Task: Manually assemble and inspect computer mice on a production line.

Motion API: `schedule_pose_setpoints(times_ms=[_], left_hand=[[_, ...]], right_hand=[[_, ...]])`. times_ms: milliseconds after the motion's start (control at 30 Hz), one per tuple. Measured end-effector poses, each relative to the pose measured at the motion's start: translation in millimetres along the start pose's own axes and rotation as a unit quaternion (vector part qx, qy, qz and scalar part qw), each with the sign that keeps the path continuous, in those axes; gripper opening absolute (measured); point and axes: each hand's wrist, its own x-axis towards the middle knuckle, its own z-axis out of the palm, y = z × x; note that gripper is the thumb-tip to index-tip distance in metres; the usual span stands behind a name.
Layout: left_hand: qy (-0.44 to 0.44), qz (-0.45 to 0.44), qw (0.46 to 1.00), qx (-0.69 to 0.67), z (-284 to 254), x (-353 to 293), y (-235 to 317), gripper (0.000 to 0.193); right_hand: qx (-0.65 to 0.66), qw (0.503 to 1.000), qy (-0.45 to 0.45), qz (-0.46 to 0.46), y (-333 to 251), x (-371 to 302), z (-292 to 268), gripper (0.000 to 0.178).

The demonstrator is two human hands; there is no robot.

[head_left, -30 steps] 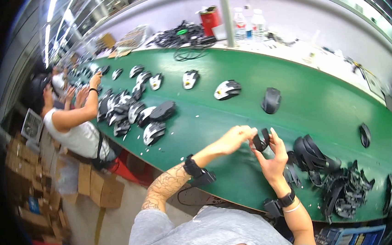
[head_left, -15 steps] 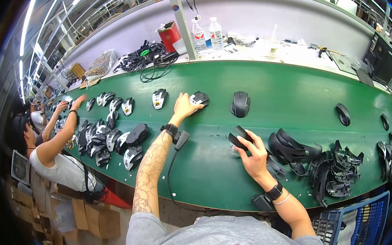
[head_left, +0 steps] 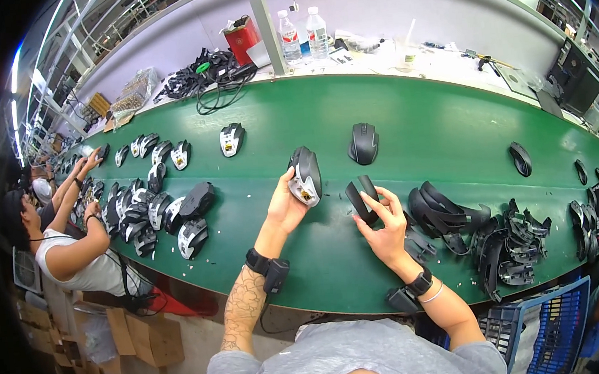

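Note:
My left hand (head_left: 285,206) is closed on a computer mouse (head_left: 306,172), raised above the green bench and tilted so its black top and an uncovered silver-white side show. Just to the right, my right hand (head_left: 386,231) pinches a thin curved black plastic cover (head_left: 362,203); it looks like two strips, one beside the other. The mouse and the cover are apart. Beyond both hands lies a black mouse (head_left: 364,144) with its sides covered. Another mouse with a bare white side (head_left: 232,139) rests to the far left.
Several part-built mice (head_left: 132,207) crowd the bench's left. Curved black covers (head_left: 446,212) and a heap of black plastic parts (head_left: 512,247) lie at right. A co-worker (head_left: 72,254) works at far left. A blue crate (head_left: 546,329) stands below the near right edge.
My left hand has lifted the mouse off the far part of the bench and brought it nearer, toward the right hand. My right hand still holds the black cover, nearly in place.

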Motion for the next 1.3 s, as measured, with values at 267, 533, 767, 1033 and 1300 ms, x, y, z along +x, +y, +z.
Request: schedule_pose_setpoints(times_ms=[267, 533, 767, 1033, 1300], left_hand=[[0.017, 0.012, 1.000, -0.012, 2, -7, -37, 0.032], [-0.024, 0.023, 0.999, 0.030, 17, -7, -63, 0.034], [-0.009, 0.095, 0.984, 0.152, 11, -4, -75, 0.040], [-0.071, 0.110, 0.983, 0.131, 13, -9, -82, 0.041], [-0.020, 0.139, 0.967, 0.211, 25, -7, -68, 0.046]], right_hand=[[0.083, 0.996, -0.013, 0.036, -4, -3, 14, 0.070], [0.053, 0.997, -0.033, 0.036, 3, -4, 13, 0.067], [0.089, 0.992, -0.005, 0.092, 11, -3, 21, 0.063], [0.090, 0.993, 0.007, 0.079, 12, 6, 24, 0.060], [0.064, 0.996, -0.022, 0.065, 6, 9, 33, 0.060]])
